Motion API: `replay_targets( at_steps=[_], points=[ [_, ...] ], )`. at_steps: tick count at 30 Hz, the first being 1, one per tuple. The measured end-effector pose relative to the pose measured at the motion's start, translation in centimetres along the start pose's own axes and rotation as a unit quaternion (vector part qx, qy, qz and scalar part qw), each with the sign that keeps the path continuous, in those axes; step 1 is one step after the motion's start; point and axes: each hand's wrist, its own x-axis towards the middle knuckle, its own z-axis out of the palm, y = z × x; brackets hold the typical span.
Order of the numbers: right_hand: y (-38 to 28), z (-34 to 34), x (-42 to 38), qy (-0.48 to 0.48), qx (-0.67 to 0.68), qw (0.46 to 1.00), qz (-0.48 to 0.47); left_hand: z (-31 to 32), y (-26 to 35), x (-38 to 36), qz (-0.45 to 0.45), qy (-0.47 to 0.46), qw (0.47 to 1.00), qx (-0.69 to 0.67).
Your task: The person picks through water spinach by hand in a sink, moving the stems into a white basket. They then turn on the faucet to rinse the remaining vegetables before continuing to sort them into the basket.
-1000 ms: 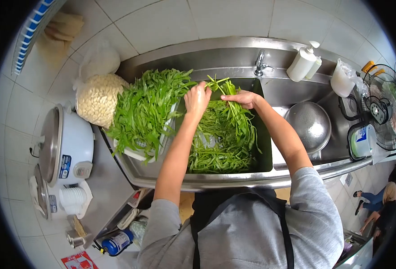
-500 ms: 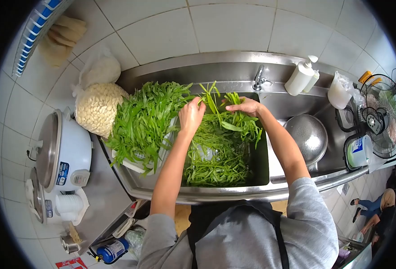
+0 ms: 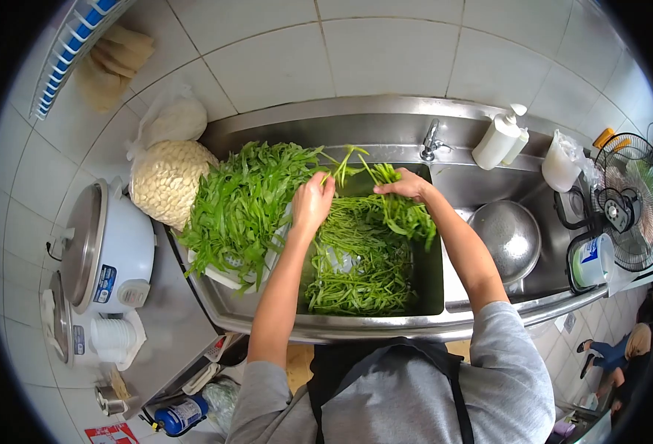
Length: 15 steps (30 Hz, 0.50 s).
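My right hand (image 3: 408, 185) is closed around a bunch of leafy green stems (image 3: 409, 217), which look like water spinach, held over the left sink basin (image 3: 431, 277). My left hand (image 3: 314, 201) is closed, its fingertips pinching thin green stems (image 3: 350, 157) that arch between the two hands. Beneath them, loose greens (image 3: 360, 288) lie in the basin, with water partly showing among them. Left of my left hand, a tall heap of leafy greens (image 3: 245, 200) fills a white basket (image 3: 223, 277), hiding most of it.
The tap (image 3: 431, 140) stands behind the basins. A metal colander (image 3: 508, 237) lies upside down in the right basin. Pump bottles (image 3: 498, 140) and a fan (image 3: 624, 203) are at the right. At the left are a bag of pale beans (image 3: 170, 183) and a rice cooker (image 3: 119, 248). Another person (image 3: 622, 355) is far right.
My left hand has moved slightly down and left, and the stems between my hands now arch differently. My right hand has turned slightly, still holding its bunch. The whole view has shifted a little.
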Motion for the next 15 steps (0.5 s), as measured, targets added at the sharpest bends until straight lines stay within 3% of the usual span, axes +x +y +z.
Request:
replay_targets(
  at_steps=[2,4,6,8,10,12,14,15],
  points=[
    [1.7,-0.8,0.2,0.04,0.005,0.999,0.002,0.8,-2.6,-1.6,-0.048,-0.07,0.996,0.002],
    [2.1,-1.4,0.0,0.026,0.067,0.997,0.036,2.4,-5.0,-4.1,-0.04,-0.071,0.994,0.074],
    [2.9,-1.4,0.4,0.016,0.091,0.995,0.032,2.9,-3.6,-4.9,-0.116,-0.119,0.986,0.022],
    [1.8,-0.2,-0.1,0.01,0.074,0.997,0.01,3.7,-1.3,-5.2,-0.054,-0.098,0.993,-0.022],
    [0.2,1.4,-0.9,-0.001,0.05,0.999,-0.005,4.0,1.4,-4.9,-0.059,-0.131,0.987,-0.065],
    [-3.0,3.3,-3.8,0.062,0.052,0.997,-0.004,5.0,1.8,-4.6,-0.036,-0.108,0.988,-0.106],
    [3.2,3.6,1.8,0.068,0.062,0.995,-0.033,4.3,2.0,-4.4,-0.052,-0.124,0.987,-0.09],
    [0.8,3.1,-0.3,0.04,0.072,0.997,-0.01,4.2,1.3,-4.4,-0.053,-0.142,0.978,-0.143]
  ],
)
